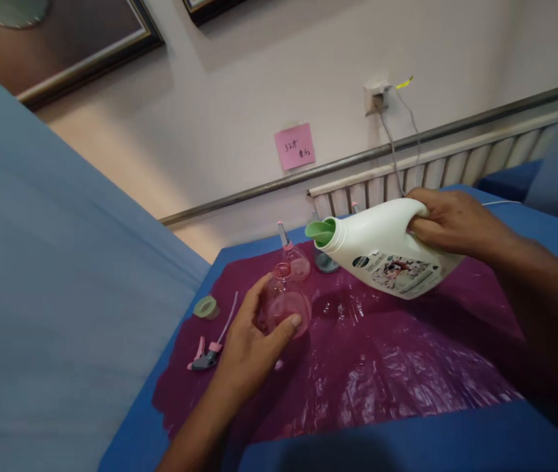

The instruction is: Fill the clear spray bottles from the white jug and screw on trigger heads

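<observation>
My left hand [254,334] is wrapped round a clear pink spray bottle [288,305] with its top off, thumb across the front. In my right hand [448,219] is the handle of a white detergent jug [387,246], tilted so its green pouring spout [322,231] points left, above and to the right of the pink bottle's mouth. I cannot make out any liquid leaving the spout. A pink and grey spray trigger [206,356] with a thin tube lies left of my left hand. Near it sits a pale green cap [206,307].
Behind stand another pink spray bottle [296,261] and a grey-based bottle [326,261] partly hidden by the jug. A shiny purple sheet [357,373] covers part of the blue table [456,436]. A pale blue curtain [62,295] hangs left; a radiator [436,164] and plugged socket [376,98] are behind.
</observation>
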Available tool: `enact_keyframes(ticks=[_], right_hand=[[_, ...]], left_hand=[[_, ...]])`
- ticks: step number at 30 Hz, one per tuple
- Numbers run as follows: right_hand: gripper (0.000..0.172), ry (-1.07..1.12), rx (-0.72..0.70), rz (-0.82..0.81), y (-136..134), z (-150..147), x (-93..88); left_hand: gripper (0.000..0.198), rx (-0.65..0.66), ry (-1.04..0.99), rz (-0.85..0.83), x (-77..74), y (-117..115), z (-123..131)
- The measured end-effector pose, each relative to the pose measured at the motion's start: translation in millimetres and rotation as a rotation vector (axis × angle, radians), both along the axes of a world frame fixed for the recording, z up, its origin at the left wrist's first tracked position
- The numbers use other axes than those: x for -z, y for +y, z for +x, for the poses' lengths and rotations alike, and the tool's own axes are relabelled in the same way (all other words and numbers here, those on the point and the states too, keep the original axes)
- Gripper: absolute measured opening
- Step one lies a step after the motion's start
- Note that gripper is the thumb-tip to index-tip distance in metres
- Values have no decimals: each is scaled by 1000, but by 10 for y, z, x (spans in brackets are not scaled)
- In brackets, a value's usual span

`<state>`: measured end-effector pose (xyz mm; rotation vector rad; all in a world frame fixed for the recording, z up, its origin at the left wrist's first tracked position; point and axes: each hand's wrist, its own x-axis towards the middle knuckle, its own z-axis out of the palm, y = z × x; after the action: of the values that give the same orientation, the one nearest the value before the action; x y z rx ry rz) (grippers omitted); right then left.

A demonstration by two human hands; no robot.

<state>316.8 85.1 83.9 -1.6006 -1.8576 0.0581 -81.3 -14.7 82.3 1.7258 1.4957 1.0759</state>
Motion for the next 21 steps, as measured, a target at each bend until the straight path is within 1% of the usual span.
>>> enact_keyframes(ticks=[2,5,10,13,16,21], right_hand=[[25,-44,-24,-37,29,7,36],[26,-113,-31,-49,52,53,87],[24,-231,-40,-72,79,155,115],[23,-233,-61,-66,98,219,137],[22,-198,-106,-68,109,263,163],[25,-209,-103,-115,96,255,160]], left_hand=[[86,-26,20,3,-7,-8,-39],[84,-70,84,-11,-19,10,-58],[83,-110,243,4,-99,90,10],[81,-97,359,20,-161,151,44],[79,-52,459,56,-202,213,42],[75,14,550,142,-247,288,-1]])
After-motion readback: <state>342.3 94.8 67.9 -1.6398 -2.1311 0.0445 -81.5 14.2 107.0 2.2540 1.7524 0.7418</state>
